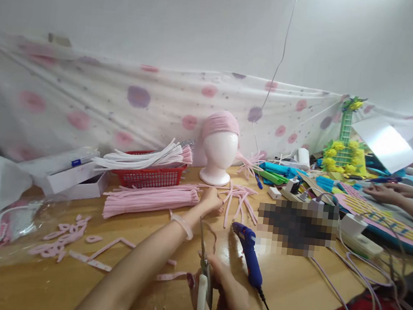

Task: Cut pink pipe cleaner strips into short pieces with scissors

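My right hand (229, 297) is closed on a pair of scissors (202, 254) with pale handles, its blades pointing away from me. My left hand (210, 201) reaches forward across the table, fingers curled, at the right end of a bundle of pink pipe cleaners (149, 201). Close to its fingertips lie loose pink pipe cleaners (241, 198); whatever the fingers pinch is too small to make out. Behind it stands a white foam head (220, 151) wearing a pink cap (222, 124). A blue glue gun (249, 254) rests beside my right hand.
A red basket (152, 176) holds white and pink pipe cleaners. Bent pink loops (66, 238) and a measuring tape (90, 261) lie at the left. Power strips (361, 240) with cables, a yellow-flowered green guitar shape (344, 141) and another person's hands (386, 193) are on the right.
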A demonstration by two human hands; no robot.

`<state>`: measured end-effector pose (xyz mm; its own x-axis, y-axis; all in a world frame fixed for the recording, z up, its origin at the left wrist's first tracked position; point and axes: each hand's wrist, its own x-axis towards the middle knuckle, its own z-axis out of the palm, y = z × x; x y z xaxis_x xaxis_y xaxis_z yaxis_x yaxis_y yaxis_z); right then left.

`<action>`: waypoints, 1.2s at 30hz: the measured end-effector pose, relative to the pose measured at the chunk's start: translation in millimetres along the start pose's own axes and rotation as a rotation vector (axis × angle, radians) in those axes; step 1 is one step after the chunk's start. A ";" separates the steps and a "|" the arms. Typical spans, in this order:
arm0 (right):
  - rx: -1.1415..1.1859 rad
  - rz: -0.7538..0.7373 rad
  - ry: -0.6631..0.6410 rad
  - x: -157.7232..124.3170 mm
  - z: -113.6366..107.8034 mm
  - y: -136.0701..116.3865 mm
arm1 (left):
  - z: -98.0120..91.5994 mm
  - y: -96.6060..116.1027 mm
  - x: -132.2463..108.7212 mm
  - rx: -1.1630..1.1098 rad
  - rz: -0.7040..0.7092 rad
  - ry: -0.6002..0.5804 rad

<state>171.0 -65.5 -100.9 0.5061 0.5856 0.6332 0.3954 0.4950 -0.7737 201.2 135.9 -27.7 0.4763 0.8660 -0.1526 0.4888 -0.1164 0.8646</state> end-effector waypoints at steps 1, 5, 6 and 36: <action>0.023 0.021 -0.006 0.8 0.0 1.4 | -5.8 -1.8 -3.1 -0.012 -0.011 -0.003; 0.138 0.173 -0.031 11.1 -2.6 2.5 | -38.8 -12.6 -36.5 -0.049 -0.029 -0.020; 0.172 0.235 -0.024 14.7 -3.4 0.4 | -48.0 -17.1 -50.6 -0.059 -0.025 -0.021; 0.564 0.727 -0.201 34.8 -2.2 -21.4 | -77.7 -52.7 -218.5 0.054 0.121 -0.016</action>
<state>181.8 -57.1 -62.4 0.3201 0.9469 0.0303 -0.4220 0.1711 -0.8903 14.6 -9.4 -2.7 0.5451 0.8364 -0.0568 0.4658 -0.2459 0.8500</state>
